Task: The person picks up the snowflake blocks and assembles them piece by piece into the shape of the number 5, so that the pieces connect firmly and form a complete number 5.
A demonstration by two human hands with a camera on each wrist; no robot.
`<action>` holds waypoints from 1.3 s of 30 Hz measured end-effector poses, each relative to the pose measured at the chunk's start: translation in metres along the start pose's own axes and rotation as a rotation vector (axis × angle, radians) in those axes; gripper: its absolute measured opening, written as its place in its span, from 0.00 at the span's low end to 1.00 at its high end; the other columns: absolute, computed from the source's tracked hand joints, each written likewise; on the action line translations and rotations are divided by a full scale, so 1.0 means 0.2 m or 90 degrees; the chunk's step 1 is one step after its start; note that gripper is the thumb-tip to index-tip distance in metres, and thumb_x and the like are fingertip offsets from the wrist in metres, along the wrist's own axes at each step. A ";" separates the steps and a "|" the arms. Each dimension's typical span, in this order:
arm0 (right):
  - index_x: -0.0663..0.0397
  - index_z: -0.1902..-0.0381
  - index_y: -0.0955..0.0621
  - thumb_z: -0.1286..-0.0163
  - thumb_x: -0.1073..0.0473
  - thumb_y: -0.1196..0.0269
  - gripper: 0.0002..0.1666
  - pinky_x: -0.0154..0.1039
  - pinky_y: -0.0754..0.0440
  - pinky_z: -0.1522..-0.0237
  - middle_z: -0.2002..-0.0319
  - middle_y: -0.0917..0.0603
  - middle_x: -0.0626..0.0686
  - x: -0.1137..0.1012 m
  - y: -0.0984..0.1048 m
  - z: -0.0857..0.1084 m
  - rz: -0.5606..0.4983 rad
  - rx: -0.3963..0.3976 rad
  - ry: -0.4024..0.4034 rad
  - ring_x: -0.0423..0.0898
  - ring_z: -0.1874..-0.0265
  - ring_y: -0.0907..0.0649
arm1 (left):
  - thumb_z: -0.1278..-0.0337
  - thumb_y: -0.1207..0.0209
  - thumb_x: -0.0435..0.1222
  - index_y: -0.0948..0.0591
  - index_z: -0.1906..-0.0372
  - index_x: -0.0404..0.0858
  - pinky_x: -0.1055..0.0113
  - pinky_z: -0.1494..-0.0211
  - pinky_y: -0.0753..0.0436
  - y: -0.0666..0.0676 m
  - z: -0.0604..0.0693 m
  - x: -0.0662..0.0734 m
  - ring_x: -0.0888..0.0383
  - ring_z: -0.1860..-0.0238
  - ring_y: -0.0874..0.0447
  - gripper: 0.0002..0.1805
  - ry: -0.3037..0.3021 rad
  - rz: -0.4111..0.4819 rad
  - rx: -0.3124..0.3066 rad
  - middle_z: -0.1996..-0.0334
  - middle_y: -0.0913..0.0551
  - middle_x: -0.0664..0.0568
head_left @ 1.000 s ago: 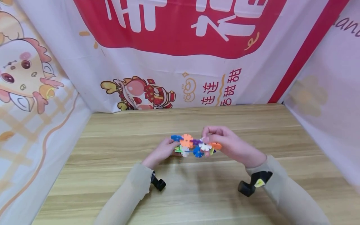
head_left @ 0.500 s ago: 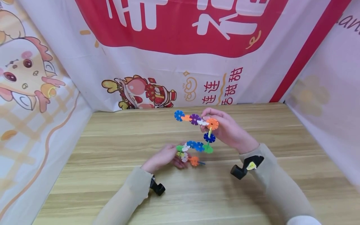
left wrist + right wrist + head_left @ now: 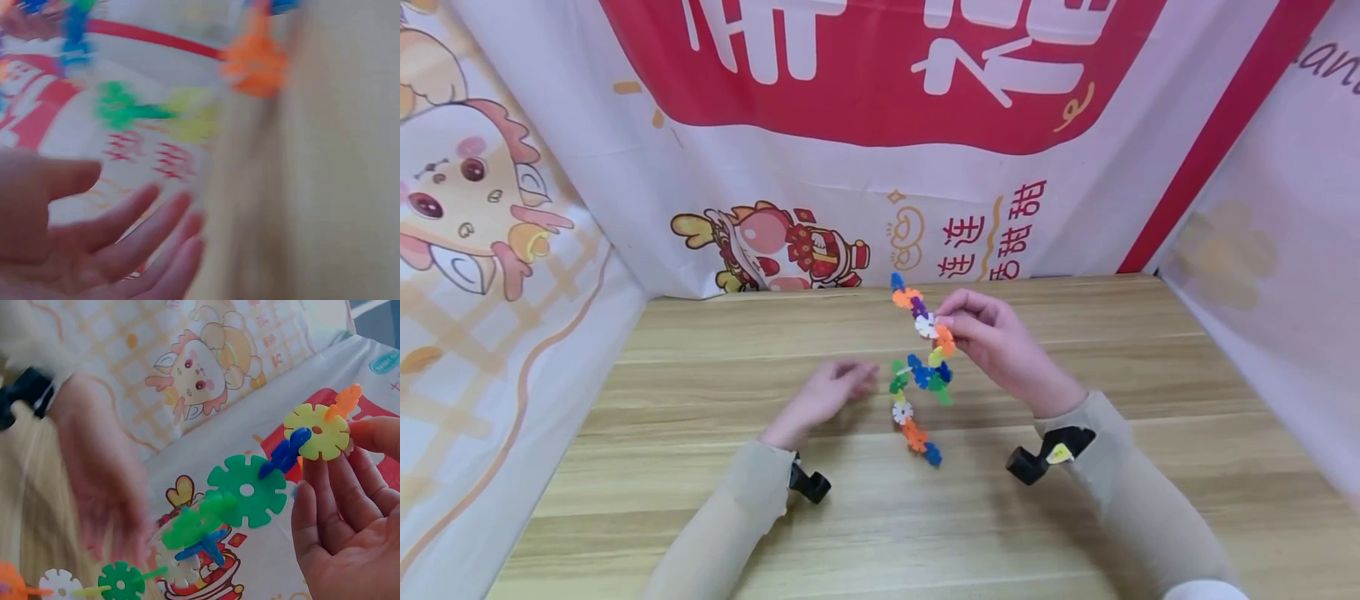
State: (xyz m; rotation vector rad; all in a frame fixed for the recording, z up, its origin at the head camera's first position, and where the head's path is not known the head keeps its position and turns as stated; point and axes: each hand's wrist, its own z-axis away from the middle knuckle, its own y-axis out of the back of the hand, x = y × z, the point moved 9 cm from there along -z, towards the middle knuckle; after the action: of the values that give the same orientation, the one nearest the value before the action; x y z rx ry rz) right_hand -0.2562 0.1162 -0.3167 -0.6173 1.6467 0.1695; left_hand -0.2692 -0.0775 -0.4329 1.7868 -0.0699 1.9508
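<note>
A chain of interlocking plastic snowflake discs (image 3: 902,412) hangs from my right hand (image 3: 1011,354) above the table. Thumb and fingers pinch it around a white disc and an orange disc near its upper part. Orange, purple, blue, yellow, green and white pieces follow one another, with blue ones at both ends. In the right wrist view, a large green disc (image 3: 228,494) and a yellow disc (image 3: 300,419) lie close to the camera. My left hand (image 3: 827,392) is apart from the chain, to its left. The left wrist view shows its fingers (image 3: 140,240) spread and nearly straight, holding nothing.
Beneath the hands is a wood-grain table (image 3: 715,342). A printed white and red cloth (image 3: 880,192) rises at its back edge, and printed cloths flank it on the left (image 3: 550,400) and right (image 3: 1247,358). Black wrist cameras (image 3: 810,482) sit on both sleeves.
My right hand has raised the bunched chain, which has unfolded and now hangs lower. My left hand has let go of it and drawn back to the left.
</note>
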 end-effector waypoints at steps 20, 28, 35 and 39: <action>0.62 0.44 0.16 0.23 0.66 0.41 0.14 0.46 0.18 0.44 0.47 0.14 0.58 -0.05 -0.14 0.02 0.290 0.032 0.156 0.58 0.50 0.15 | 0.38 0.30 0.33 0.14 0.52 0.36 0.59 0.49 0.15 0.11 0.25 0.58 0.55 0.56 0.14 0.12 -0.306 0.068 0.272 0.56 0.13 0.49; 0.54 0.48 0.14 0.29 0.61 0.32 0.13 0.47 0.18 0.45 0.50 0.12 0.48 -0.01 -0.06 0.08 0.399 0.045 0.141 0.49 0.50 0.15 | 0.37 0.30 0.37 0.13 0.55 0.37 0.62 0.54 0.14 0.18 0.20 0.54 0.54 0.60 0.13 0.10 -0.309 0.082 0.290 0.59 0.12 0.50; 0.59 0.40 0.19 0.37 0.54 0.25 0.30 0.48 0.18 0.45 0.46 0.15 0.54 0.37 0.16 0.11 0.447 0.012 -0.053 0.51 0.49 0.16 | 0.34 0.33 0.41 0.15 0.50 0.37 0.62 0.50 0.14 0.23 0.06 0.44 0.52 0.57 0.11 0.14 -0.235 0.128 0.252 0.57 0.12 0.48; 0.58 0.45 0.18 0.33 0.50 0.28 0.25 0.44 0.15 0.52 0.55 0.13 0.51 0.53 0.17 0.14 0.455 -0.020 -0.131 0.49 0.57 0.14 | 0.32 0.35 0.41 0.15 0.47 0.37 0.63 0.50 0.14 0.25 -0.07 0.36 0.51 0.55 0.12 0.16 -0.170 0.160 0.236 0.54 0.12 0.47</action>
State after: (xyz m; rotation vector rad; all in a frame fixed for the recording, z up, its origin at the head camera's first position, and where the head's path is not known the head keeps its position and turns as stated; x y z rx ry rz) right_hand -0.2530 0.1267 -0.4305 -0.0059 1.6016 0.7517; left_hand -0.3027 -0.0939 -0.3527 2.3774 -0.0238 1.9772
